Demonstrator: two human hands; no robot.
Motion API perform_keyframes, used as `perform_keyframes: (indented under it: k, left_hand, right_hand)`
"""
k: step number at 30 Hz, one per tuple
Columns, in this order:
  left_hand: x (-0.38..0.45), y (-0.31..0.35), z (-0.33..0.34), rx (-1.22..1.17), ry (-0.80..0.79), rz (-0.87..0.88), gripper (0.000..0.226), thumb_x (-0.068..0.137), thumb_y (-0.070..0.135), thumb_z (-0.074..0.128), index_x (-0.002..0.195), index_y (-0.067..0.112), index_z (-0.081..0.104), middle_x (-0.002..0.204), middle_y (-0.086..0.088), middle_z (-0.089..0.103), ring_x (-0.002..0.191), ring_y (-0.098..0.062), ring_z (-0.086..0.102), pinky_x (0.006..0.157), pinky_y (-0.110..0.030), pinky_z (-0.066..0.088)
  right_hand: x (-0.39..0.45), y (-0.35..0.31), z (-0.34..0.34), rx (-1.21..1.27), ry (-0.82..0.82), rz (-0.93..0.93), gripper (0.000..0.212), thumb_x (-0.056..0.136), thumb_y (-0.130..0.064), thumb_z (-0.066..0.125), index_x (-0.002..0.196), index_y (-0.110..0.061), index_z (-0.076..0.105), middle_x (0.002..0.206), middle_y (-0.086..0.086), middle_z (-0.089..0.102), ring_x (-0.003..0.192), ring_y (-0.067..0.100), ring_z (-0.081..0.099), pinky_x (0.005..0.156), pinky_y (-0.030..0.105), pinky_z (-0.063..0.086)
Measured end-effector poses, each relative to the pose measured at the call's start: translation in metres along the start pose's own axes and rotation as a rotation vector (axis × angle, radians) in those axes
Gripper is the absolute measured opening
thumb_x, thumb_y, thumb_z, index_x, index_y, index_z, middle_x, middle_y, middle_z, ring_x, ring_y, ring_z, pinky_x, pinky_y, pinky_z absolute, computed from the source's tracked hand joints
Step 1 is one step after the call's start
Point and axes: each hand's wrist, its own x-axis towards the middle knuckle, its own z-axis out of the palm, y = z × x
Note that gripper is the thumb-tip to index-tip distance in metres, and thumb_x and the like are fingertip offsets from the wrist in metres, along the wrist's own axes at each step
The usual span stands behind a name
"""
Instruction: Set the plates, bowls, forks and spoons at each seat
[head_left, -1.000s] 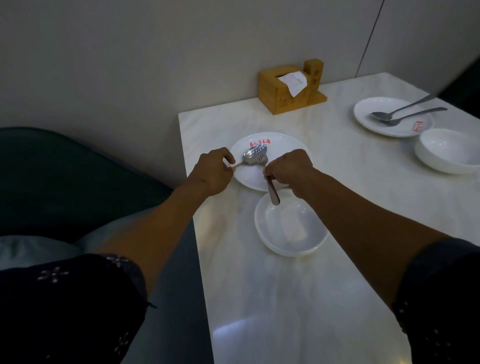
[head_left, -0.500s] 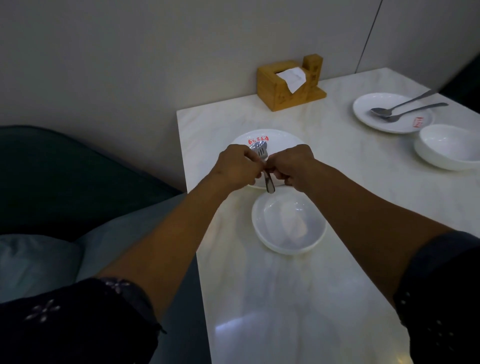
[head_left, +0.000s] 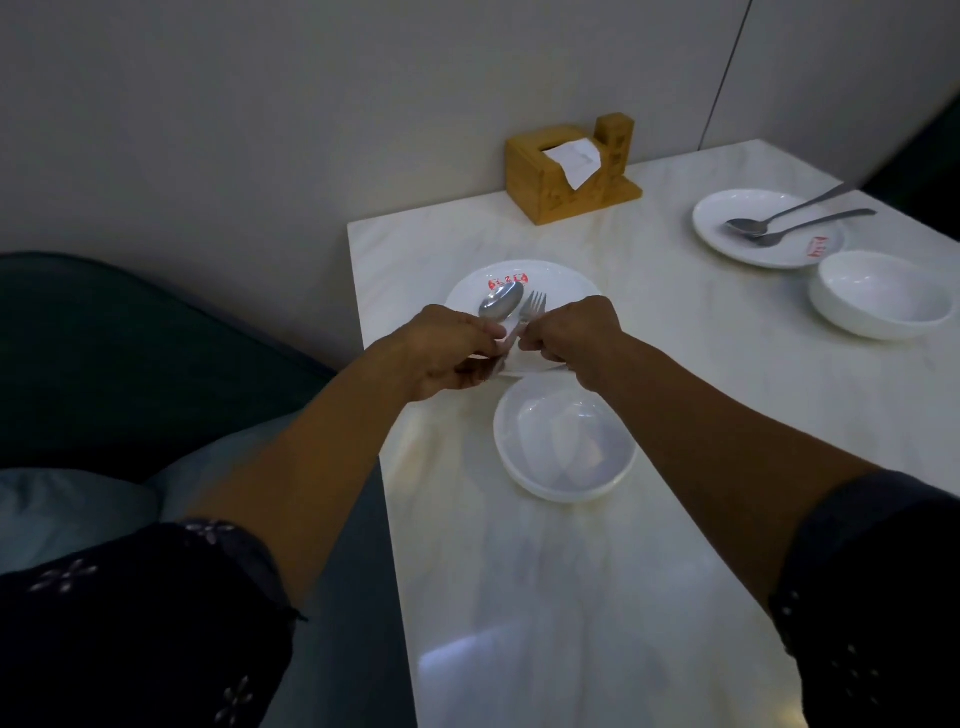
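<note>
Left hand (head_left: 447, 348) pinching the spoon (head_left: 501, 304), right hand (head_left: 571, 332) pinching the fork (head_left: 535, 306), hovering over the centre-frame plate (head_left: 566, 283); probably laying them down side by side next.

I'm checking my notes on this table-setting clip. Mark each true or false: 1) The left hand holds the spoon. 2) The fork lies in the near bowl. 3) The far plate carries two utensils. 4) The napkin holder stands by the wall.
1) True: the left hand grips the spoon.
2) False: the right hand holds the fork over the near plate; the near bowl is empty.
3) True: the far plate carries two.
4) True: the napkin holder does.
</note>
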Motion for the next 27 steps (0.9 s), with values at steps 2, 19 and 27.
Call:
perform_keyframes:
  k: [2,19,27]
  left_hand:
    - [0.002,-0.002,-0.009,0.083,0.026,0.002,0.023,0.086,-0.006,0.063,0.103,0.008,0.069,0.087,-0.011,0.069,0.068,-0.015,0.065,0.059,-0.023,0.05]
    - [0.021,-0.025,-0.013,0.363,0.452,0.262,0.012,0.083,0.006,0.068,0.081,0.018,0.071,0.101,-0.011,0.072,0.082,-0.021,0.063,0.062,-0.023,0.049]
    - [0.02,-0.029,-0.007,0.485,0.499,0.302,0.014,0.086,0.004,0.06,0.091,0.008,0.071,0.103,-0.013,0.071,0.098,-0.025,0.065,0.072,-0.025,0.045]
  right_hand:
    - [0.0,0.005,-0.004,-0.002,0.011,-0.015,0.028,0.067,-0.013,0.081,0.091,-0.001,0.073,0.091,0.011,0.075,0.077,0.019,0.066,0.062,0.027,0.049]
    - [-0.025,0.021,-0.022,-0.187,0.043,-0.217,0.017,0.08,-0.019,0.073,0.088,-0.005,0.076,0.097,0.011,0.074,0.099,0.024,0.066,0.089,0.034,0.052]
    - [-0.033,0.021,-0.03,-0.194,0.054,-0.266,0.015,0.083,-0.017,0.069,0.09,-0.006,0.077,0.096,0.009,0.075,0.098,0.023,0.066,0.086,0.03,0.049]
